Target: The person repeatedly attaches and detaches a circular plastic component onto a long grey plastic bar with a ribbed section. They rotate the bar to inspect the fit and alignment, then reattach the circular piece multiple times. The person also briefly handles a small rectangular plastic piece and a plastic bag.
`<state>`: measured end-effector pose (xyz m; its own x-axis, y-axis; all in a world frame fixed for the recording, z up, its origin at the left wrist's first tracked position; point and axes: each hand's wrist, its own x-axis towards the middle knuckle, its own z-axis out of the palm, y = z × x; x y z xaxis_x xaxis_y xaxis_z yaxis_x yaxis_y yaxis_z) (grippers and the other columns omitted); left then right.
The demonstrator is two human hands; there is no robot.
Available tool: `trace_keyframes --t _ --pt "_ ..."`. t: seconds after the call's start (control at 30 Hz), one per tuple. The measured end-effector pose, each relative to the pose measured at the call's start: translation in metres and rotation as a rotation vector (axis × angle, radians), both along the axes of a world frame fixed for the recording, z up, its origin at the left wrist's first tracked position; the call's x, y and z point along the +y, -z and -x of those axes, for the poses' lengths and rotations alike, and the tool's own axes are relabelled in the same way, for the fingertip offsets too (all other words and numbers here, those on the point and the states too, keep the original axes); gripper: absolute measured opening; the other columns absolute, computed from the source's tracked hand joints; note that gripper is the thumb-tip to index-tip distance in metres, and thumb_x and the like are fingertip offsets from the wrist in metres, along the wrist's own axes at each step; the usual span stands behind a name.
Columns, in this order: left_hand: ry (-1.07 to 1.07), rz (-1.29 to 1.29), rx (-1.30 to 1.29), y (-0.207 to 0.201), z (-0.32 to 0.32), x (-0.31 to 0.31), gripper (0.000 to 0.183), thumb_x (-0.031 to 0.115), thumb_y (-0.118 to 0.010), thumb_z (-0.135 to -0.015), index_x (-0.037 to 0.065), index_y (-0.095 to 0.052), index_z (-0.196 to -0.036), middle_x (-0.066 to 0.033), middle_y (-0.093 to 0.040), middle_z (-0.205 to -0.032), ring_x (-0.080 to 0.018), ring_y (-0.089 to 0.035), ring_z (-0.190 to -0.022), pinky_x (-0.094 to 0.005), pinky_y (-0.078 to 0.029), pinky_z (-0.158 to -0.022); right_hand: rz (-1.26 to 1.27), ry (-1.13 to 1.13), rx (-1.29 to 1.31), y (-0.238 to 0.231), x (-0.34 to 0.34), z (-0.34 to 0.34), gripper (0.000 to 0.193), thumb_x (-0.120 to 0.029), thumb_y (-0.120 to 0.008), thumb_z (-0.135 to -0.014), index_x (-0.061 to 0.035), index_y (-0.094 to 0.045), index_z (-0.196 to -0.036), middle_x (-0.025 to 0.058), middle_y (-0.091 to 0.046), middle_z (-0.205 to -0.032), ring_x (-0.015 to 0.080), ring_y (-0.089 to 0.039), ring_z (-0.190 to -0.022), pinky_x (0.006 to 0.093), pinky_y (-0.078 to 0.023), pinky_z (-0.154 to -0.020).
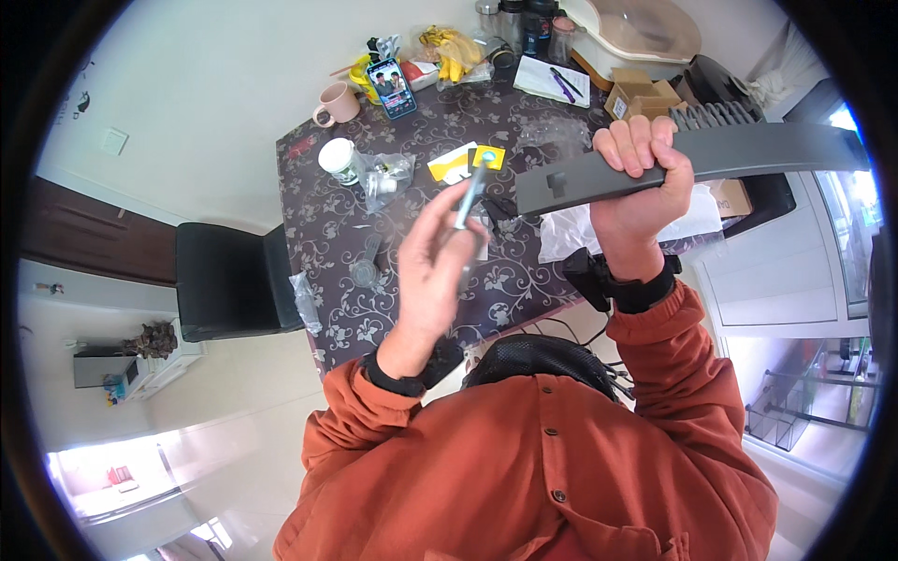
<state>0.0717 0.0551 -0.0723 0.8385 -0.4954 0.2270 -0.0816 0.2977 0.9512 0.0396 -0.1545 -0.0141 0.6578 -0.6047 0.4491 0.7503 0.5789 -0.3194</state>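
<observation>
My right hand (645,164) grips a long, dark grey flat bar (767,150) and holds it up over the right side of the table. Near the bar's left end is a small cut-out slot. In my left hand (435,262) is a slim tool with a thin metal shaft (472,196), probably a screwdriver, blurred by motion. Its shaft points up and away, left of the bar's end and apart from it. Beyond the shaft lie a small yellow packet (488,157) and a yellow-and-white card (451,165) on the table.
On the patterned dark table (327,252) stand a pink mug (337,103), a lidded white cup (338,157) and a propped phone (391,89). Bananas (456,61), paper with pens (552,82) and a cardboard box (639,93) sit at the back. A black chair (229,280) is at left.
</observation>
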Motion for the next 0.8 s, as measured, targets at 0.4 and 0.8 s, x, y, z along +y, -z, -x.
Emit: trace_keyframes --t 0.4,0.8 --pt "-0.086 -0.290 -0.588 -0.054 0.036 -0.058 0.053 0.009 -0.052 -0.086 -0.003 -0.041 -0.136 -0.0164 -0.049 -0.107 -0.0265 -0.051 -0.095 -0.0334 -0.042 -0.088 0.226 0.324 -0.110 -0.018 0.008 0.007 0.010 -0.005 -0.044 -0.080 -0.0121 -0.037 -0.082 -0.0012 -0.034 -0.066 0.0089 -0.032 -0.055 0.0253 -0.032 -0.057" --pt "0.126 -0.214 -0.180 -0.062 0.038 -0.061 0.064 0.007 -0.048 -0.084 0.001 -0.033 -0.146 -0.0062 -0.058 -0.108 -0.0082 -0.052 -0.084 -0.0220 -0.044 -0.075 0.249 0.360 -0.164 -0.012 0.007 0.002 0.014 0.002 -0.045 -0.082 -0.0091 -0.037 -0.088 0.0001 -0.039 -0.069 0.0092 -0.036 -0.057 0.0266 -0.034 -0.056"
